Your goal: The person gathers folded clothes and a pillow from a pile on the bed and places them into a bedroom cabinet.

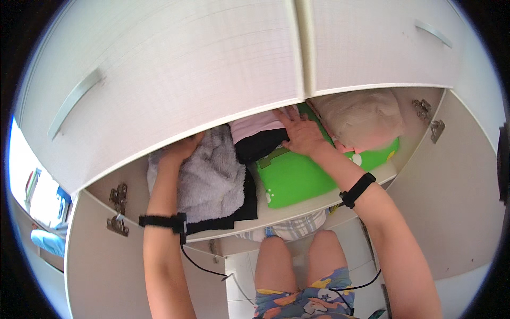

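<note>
My left hand [184, 148] reaches onto a grey fleecy textile [213, 179], its fingertips partly hidden beneath the edge of the upper cabinet door. Folded black cloth [249, 195] lies under the fleece. With fingers spread, my right hand [303, 133] rests against a pale pink cloth [255, 125] and a black cloth [261, 145] beside it. Below that hand is a bright green cushion-like item [295, 181] with small white marks. A dark green strip [275, 156] crosses its upper left part. Whether either hand grips cloth is hard to see.
Beige bagged bedding [358, 117] fills the shelf's right end. Two open cabinet doors [107, 271] [446, 191] flank me, with metal hinges [118, 199] near their edges. A plaid cloth [303, 224] lies on a lower level. Thin black cables [203, 267] hang from my wrist straps.
</note>
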`<act>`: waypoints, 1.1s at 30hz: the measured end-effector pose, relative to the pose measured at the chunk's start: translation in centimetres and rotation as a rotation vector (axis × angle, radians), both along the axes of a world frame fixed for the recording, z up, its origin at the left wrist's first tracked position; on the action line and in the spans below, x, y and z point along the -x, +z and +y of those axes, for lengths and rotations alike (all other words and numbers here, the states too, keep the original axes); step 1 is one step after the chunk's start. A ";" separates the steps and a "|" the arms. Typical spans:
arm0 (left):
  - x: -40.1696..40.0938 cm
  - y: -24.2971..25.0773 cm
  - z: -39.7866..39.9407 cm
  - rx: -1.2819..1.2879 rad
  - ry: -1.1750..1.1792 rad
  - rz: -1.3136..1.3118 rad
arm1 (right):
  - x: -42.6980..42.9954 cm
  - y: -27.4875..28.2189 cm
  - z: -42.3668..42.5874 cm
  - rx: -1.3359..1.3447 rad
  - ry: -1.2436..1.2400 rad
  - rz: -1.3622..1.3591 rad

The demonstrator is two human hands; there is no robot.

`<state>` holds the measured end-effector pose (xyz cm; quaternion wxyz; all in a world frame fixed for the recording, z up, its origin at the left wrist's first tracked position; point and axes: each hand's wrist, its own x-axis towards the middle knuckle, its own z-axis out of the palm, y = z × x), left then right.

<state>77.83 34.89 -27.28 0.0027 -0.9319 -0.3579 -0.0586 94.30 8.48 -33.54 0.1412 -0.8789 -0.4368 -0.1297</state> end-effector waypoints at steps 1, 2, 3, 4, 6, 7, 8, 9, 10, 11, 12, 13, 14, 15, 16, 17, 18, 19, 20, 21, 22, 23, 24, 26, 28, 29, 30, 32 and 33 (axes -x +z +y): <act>0.5 -0.1 -0.2 -0.008 -0.013 0.015 | 0.1 0.0 -0.2 -0.008 -0.013 0.015; 1.1 -0.1 0.1 -0.003 0.033 0.029 | -0.1 0.0 -0.4 -0.070 -0.001 0.009; 1.7 0.1 0.6 -0.001 0.082 0.043 | 0.0 0.0 -0.6 -0.134 0.013 0.003; 2.2 0.2 2.1 -0.013 0.068 0.057 | 0.1 -0.2 -0.8 -0.170 0.003 -0.044; 2.9 0.7 5.9 0.158 -0.004 0.045 | 2.2 0.5 -0.9 -0.178 0.007 0.014; 1.6 1.0 4.9 0.148 -0.034 0.060 | 2.5 0.1 -1.8 -0.160 -0.005 0.050; 0.8 1.7 4.1 -0.041 -0.104 0.096 | 3.3 -1.0 -2.7 -0.189 -0.001 -0.010; -0.2 3.0 2.6 -0.236 -0.185 0.122 | 4.1 -2.1 -3.8 -0.204 -0.042 -0.005; -2.4 3.7 -2.4 -0.289 -0.321 -0.014 | 4.2 -3.6 -5.5 -0.237 -0.006 -0.028; -4.3 3.7 -8.4 -0.337 -0.456 -0.154 | 3.7 -4.5 -7.2 -0.274 0.031 -0.056; -6.0 2.5 -11.6 -0.370 -0.549 -0.191 | 3.0 -5.1 -8.7 -0.282 -0.015 -0.047; -8.1 1.1 -13.8 -0.373 -0.591 -0.184 | 2.6 -5.6 -9.8 -0.314 0.055 -0.058; -9.1 0.1 -15.0 -0.414 -0.607 -0.131 | 2.7 -5.7 -9.8 -0.367 0.155 -0.068; -9.9 -1.2 -15.6 -0.436 -0.615 -0.075 | 2.5 -5.9 -9.9 -0.380 0.151 -0.050; -10.6 -1.6 -15.5 -0.441 -0.617 -0.054 | 2.1 -5.9 -9.9 -0.397 0.210 -0.049; -11.3 -1.7 -15.1 -0.323 -0.545 -0.011 | 1.9 -5.9 -9.8 -0.416 0.272 -0.049; -12.2 -2.1 -15.7 -0.199 -0.482 0.024 | 1.6 -6.3 -10.2 -0.418 0.262 -0.036; -12.5 -2.8 -16.5 -0.197 -0.487 0.037 | 1.3 -6.6 -10.6 -0.401 0.263 -0.046; -12.3 -3.4 -17.6 -0.257 -0.519 0.010 | 1.0 -6.8 -11.0 -0.384 0.266 -0.057; -12.2 -3.8 -19.1 -0.326 -0.548 -0.030 | 0.7 -7.0 -11.4 -0.391 0.266 -0.059; -12.6 -4.5 -20.5 -0.411 -0.599 -0.076 | 0.7 -7.3 -11.8 -0.340 0.262 -0.059; -13.7 -5.0 -21.1 -0.418 -0.601 -0.077 | 0.3 -7.4 -12.2 -0.287 0.256 -0.059; -14.6 -5.4 -21.5 -0.487 -0.588 -0.145 | 0.1 -7.5 -12.6 -0.255 0.256 -0.064; -16.4 -4.5 -19.5 -0.429 -0.681 -0.306 | 0.2 -7.0 -12.6 -0.281 0.283 -0.070; -17.8 -4.0 -17.8 -0.372 -0.696 -0.312 | -0.6 -7.3 -13.5 -0.268 0.299 -0.054; -18.2 -3.8 -17.4 -0.301 -0.713 -0.326 | -0.7 -7.5 -14.0 -0.279 0.292 -0.052; -18.3 -3.3 -17.7 -0.245 -0.698 -0.387 | -0.9 -7.5 -14.4 -0.233 0.290 -0.062; -16.9 -4.8 -17.0 -0.373 -0.733 -0.375 | -1.1 -6.6 -15.0 -0.175 0.274 -0.061; -16.4 -5.9 -17.7 -0.436 -0.812 -0.328 | -1.2 -6.3 -15.1 -0.189 0.270 -0.050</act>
